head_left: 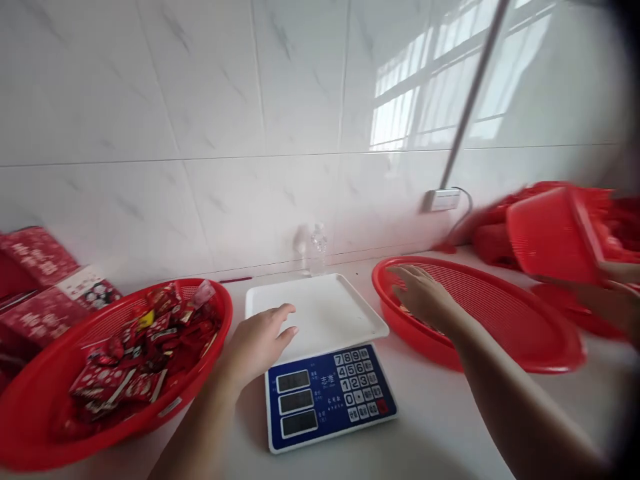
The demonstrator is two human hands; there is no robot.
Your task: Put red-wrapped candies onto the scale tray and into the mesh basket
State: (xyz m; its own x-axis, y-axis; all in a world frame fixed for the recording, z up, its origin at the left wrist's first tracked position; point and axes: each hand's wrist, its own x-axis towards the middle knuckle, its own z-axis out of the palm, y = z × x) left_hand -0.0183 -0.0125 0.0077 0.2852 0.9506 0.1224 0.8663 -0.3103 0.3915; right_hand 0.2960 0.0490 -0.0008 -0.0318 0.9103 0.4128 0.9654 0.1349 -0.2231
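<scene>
My left hand (263,343) hovers by the left edge of the white weighing tray (320,310), thumb and fingers apart and nothing in them. Below that tray is the blue keypad panel (333,397) of a digital scale, its displays dark. My right hand (423,297) reaches over the near-left part of a red oval basket (500,313), fingers stretched out. A small bit of something light shows under that hand, too hidden to name. To the left, another red oval basket (223,303) holds a pile of red-wrapped snack packets (145,347).
A clear plastic bottle (319,250) stands behind the tray against the tiled wall. Printed red boxes (45,287) are at far left. At right, another person's blurred hand (607,307) is near a tilted red basket (553,233). A socket box (444,199) hangs on the wall.
</scene>
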